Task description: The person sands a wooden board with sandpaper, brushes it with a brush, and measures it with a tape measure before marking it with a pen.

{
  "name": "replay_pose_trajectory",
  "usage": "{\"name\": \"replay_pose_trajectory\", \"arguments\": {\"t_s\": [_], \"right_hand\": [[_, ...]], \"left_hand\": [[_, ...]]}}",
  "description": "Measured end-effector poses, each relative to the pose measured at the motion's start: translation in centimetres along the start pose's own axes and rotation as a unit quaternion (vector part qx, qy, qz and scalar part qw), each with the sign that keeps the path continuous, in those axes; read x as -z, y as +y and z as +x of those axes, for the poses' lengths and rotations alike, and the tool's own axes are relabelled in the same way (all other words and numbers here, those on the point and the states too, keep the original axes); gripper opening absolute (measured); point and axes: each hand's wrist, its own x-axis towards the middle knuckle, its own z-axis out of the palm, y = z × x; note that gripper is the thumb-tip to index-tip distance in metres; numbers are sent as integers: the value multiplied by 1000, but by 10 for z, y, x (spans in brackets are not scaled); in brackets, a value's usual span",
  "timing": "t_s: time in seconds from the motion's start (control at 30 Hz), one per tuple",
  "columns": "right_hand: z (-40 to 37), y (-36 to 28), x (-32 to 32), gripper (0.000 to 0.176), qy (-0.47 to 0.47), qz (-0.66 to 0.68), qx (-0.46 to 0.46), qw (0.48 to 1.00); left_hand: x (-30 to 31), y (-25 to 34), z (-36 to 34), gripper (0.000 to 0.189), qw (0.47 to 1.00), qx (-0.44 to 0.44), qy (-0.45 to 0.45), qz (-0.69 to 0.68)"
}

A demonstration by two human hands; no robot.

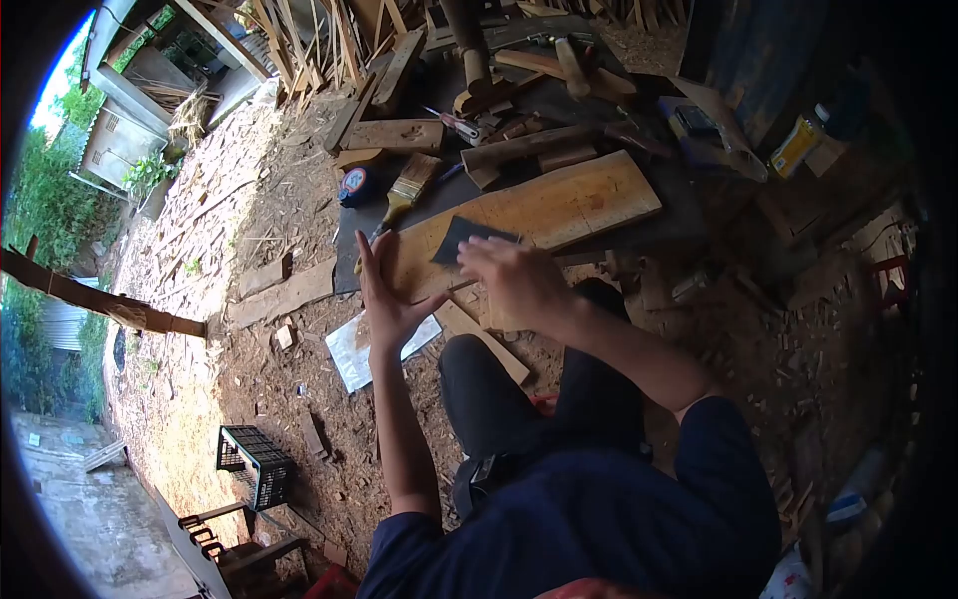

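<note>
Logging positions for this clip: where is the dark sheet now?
In the head view, just above centre, the dark sheet lies on the wide plank, mostly left of the right hand.

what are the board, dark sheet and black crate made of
Board: wood, seemingly unpainted, yellowish-brown with darker marks. Dark sheet: perhaps sandpaper or cloth, thin and matte; no grit discernible. Crate: probably moulded plastic, black, judging by its open lattice.
</note>
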Motion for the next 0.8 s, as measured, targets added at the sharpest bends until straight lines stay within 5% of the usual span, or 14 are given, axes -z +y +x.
{"name": "replay_pose_trajectory", "arguments": {"t_s": [0.1,0.13,0.17,0.23,0.33,0.43,0.57,0.6,0.7,0.73,0.8], "right_hand": [[28,14,3,24,33,-99,-80,991],[28,-11,-3,24,-29,-58,-85,994],[16,-17,-28,21,58,-98,99,989],[23,-31,-25,22,23,8,107,994],[67,4,3,27,-83,18,-53,995],[41,-30,-53,29,22,-111,127,985],[64,4,-24,22,-17,28,-9,999],[76,0,1,26,-93,-5,-88,992],[29,-30,-50,28,25,-137,83,987],[15,-42,-34,29,-11,-91,121,988],[15,-16,-1,28,-11,-42,-7,999]], "left_hand": [[1,9,0,163,999,3,3,34],[0,7,1,164,1000,1,12,26],[-2,3,2,164,1000,-1,20,18],[-2,4,3,165,1000,-1,22,14],[1,11,1,165,999,-2,16,38],[-5,13,2,164,995,36,37,-85],[1,10,1,160,1000,-1,18,26],[1,12,2,162,1000,4,19,19],[-3,-2,0,165,999,9,28,-21],[-3,1,1,165,1000,8,27,-9],[0,5,1,165,1000,6,22,15]]}}
